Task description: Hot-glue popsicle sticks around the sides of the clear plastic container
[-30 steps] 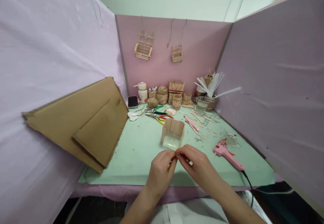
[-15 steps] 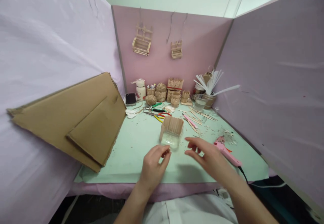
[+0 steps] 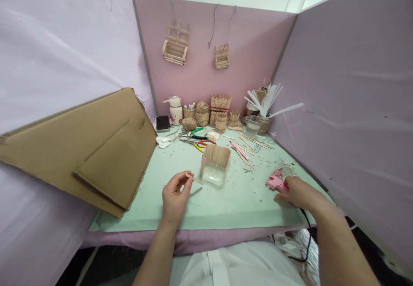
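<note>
Head view: the small pale stick (image 3: 194,178) is pinched by its end between the closed thumb and fingertips of your left hand (image 3: 174,194), over the table near the clear box (image 3: 214,175), which has wooden strips (image 3: 219,154) along its back. Your right hand (image 3: 297,192) has its fingers curled closed around the pink glue gun (image 3: 276,180), its grip mostly hidden. Under them you have a pale green table surface (image 3: 222,212), sprinkled with scraps (image 3: 285,168) toward the right, with pliers (image 3: 200,137) behind the box. Brown cardboard (image 3: 106,148) slants at your left, lilac walls (image 3: 342,92) flank you, and two little wooden baskets (image 3: 175,52) hang on the pink back panel (image 3: 251,45)
</note>
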Demonstrator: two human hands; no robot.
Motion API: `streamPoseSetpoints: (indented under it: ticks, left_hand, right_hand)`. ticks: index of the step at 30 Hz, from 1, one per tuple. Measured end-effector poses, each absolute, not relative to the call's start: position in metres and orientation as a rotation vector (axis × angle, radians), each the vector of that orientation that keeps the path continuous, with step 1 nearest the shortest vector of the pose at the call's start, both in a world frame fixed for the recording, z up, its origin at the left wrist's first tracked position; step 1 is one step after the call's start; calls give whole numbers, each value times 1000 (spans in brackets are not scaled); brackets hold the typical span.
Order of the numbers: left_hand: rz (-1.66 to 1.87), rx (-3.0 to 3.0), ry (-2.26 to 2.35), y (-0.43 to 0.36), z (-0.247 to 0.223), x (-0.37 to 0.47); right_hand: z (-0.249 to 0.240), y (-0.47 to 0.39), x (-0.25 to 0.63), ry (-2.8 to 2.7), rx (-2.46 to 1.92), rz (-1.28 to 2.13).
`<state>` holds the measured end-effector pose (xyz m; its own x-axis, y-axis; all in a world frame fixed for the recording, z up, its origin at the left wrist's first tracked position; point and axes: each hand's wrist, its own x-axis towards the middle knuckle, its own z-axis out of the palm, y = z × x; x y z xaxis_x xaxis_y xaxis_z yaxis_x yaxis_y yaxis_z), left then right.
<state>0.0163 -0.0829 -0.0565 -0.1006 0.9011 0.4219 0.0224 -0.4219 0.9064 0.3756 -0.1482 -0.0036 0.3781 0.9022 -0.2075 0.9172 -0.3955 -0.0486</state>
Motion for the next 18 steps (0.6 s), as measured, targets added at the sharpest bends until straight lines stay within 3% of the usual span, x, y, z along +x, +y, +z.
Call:
streamPoseSetpoints:
  ticks: [13,18]
  left_hand:
    - [1665,1251,1048,-85,-50,10]
    - [1687,1195,1001,-84,-53,9]
  right_hand:
    - [-15,-144,377,1857,2666,-287]
    - [20,-160,347,2401,2708,-687]
